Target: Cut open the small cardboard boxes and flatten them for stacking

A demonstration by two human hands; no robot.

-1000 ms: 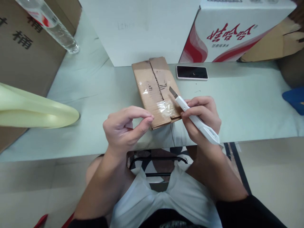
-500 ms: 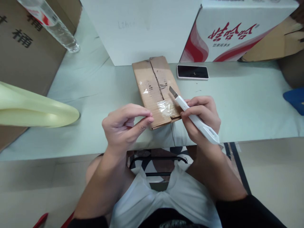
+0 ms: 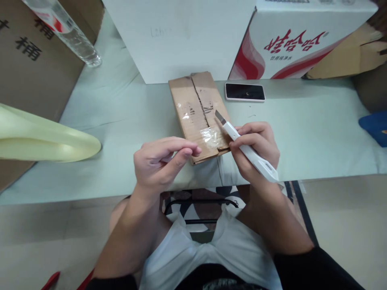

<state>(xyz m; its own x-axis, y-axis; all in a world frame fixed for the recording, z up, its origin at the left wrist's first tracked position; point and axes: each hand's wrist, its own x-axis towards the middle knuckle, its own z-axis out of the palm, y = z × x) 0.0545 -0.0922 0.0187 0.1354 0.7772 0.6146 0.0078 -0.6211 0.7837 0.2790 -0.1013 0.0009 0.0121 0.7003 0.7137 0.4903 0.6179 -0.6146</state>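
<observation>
The flat cardboard box (image 3: 198, 108) lies on the table (image 3: 317, 129) near its front edge, with clear tape (image 3: 210, 137) across its near end. The right hand (image 3: 256, 147) is wrapped around a white box cutter (image 3: 256, 160), blade out, just over the box's near right corner. The left hand (image 3: 159, 161) sits at the near left corner, thumb and fingers pinched together; on what, I cannot tell. It seems best to point the blade away from that hand and press lightly.

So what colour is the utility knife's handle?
The utility knife has a white handle, shown in the head view.
</observation>
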